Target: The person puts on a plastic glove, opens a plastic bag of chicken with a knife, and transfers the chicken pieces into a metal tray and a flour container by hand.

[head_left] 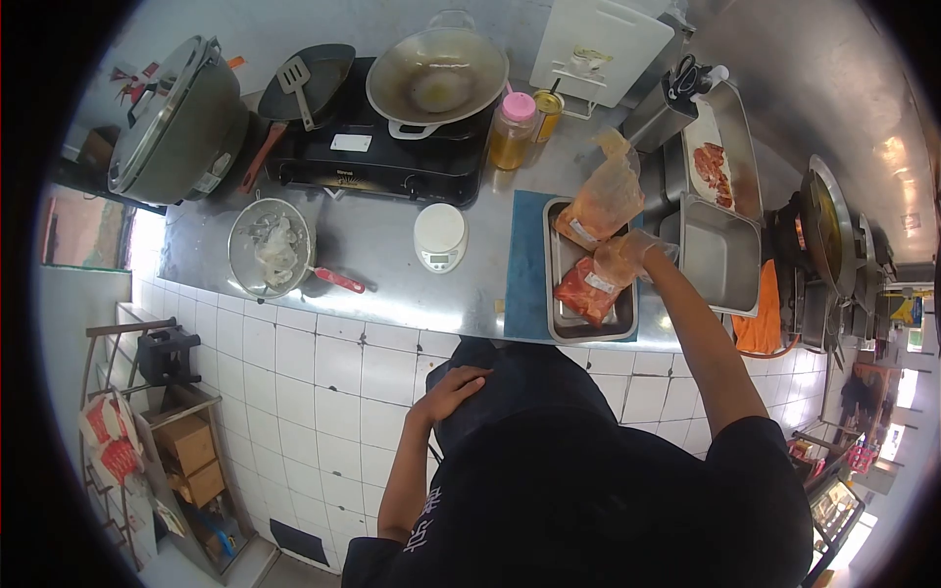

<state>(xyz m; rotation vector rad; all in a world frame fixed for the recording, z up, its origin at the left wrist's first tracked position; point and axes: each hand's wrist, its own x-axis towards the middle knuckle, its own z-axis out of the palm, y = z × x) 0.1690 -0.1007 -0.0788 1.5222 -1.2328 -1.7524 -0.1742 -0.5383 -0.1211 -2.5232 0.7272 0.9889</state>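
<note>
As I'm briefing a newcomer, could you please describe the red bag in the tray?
On the steel counter, find the blue mat, then the metal tray on it. In its near half lies the red bag, redder than the orange bag beyond.

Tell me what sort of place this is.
Likely a commercial kitchen: a wok on a black stove, a digital scale on a steel counter, bagged meat in a metal tray.

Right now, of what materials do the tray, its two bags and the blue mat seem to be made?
Tray: probably stainless steel, smooth and shiny; its grey walls show highlights.
Upper bag and lower bag: likely thin, glossy plastic; reddish contents show through.
Blue mat: matte, perhaps plastic or rubber; its even colour has little shine, but which is unclear.
</note>
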